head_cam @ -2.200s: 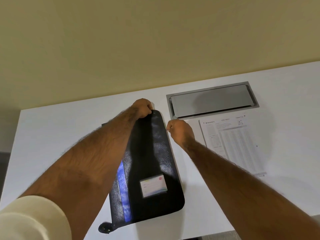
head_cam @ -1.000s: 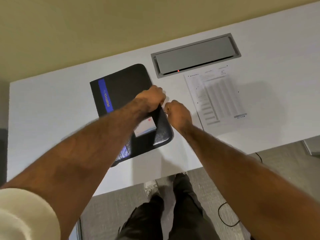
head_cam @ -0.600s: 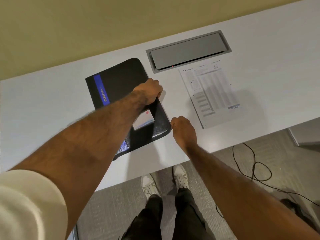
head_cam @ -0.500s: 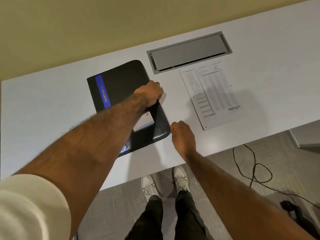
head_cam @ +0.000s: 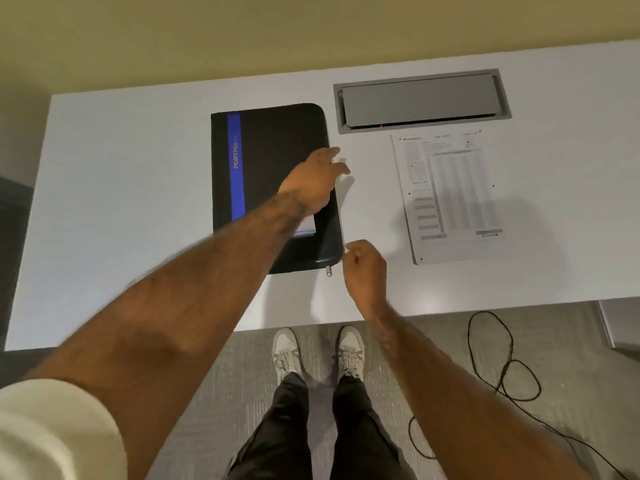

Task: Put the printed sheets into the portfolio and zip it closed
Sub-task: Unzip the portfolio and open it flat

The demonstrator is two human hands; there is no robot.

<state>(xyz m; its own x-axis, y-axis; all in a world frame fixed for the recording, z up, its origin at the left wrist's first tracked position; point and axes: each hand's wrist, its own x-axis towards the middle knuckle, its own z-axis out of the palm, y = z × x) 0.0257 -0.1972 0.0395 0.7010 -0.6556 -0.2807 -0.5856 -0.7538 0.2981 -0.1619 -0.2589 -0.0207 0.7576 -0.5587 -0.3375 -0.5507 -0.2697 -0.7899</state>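
Note:
The black portfolio [head_cam: 277,150] with a blue stripe lies flat and closed on the white table [head_cam: 121,202]. My left hand [head_cam: 317,178] rests flat on its right edge, fingers stretched out past the rim. My right hand [head_cam: 363,268] hovers just right of the portfolio's near right corner, fingers curled in with nothing in them. The small metal zipper pull [head_cam: 328,270] hangs free at that corner, a little left of my right hand. The printed sheets [head_cam: 446,195] lie on the table to the right, outside the portfolio.
A grey cable hatch [head_cam: 422,100] is set into the table behind the sheets. The table's near edge runs just below my right hand. Under it are my shoes [head_cam: 318,351] and loose black cables [head_cam: 502,375] on the grey carpet.
My right hand ran down the portfolio's right edge from the far corner to the near corner and came off the zipper pull. My left hand's fingers have straightened out.

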